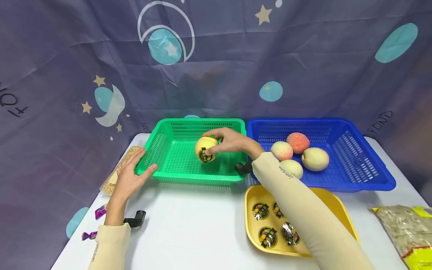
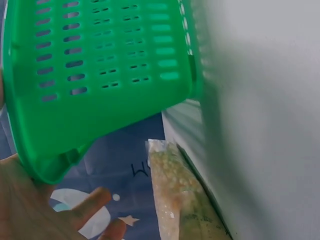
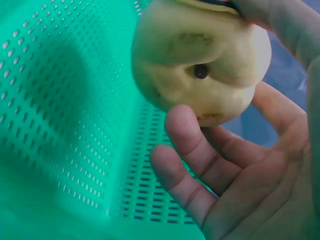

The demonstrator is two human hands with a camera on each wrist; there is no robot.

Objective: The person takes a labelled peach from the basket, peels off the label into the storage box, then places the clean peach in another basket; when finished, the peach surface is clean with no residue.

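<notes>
My right hand [image 1: 229, 141] pinches a pale yellow peach [image 1: 206, 149] between thumb and fingers, over the inside of the green basket [image 1: 202, 177]. A round black fruit sticker [image 1: 204, 155] is on the peach's near side. In the right wrist view, the peach [image 3: 195, 65] shows a dimple with a dark spot in it, and two fingers [image 3: 182, 130] extend below it. At the basket's front left corner, my left hand [image 1: 131, 176] rests on the rim with fingers extended. From the left wrist, the green corner [image 2: 47, 172] lies against that hand [image 2: 30, 205].
Several peaches [image 1: 315, 159] lie in a blue basket [image 1: 378, 183] on the right. The yellow tray [image 1: 251, 234] in front holds several stickers [image 1: 268, 237], partly under my right sleeve. A bag of grains [image 1: 109, 183] and purple-wrapped candies [image 1: 89, 235] lie left; another bag [image 1: 405, 228] lies right.
</notes>
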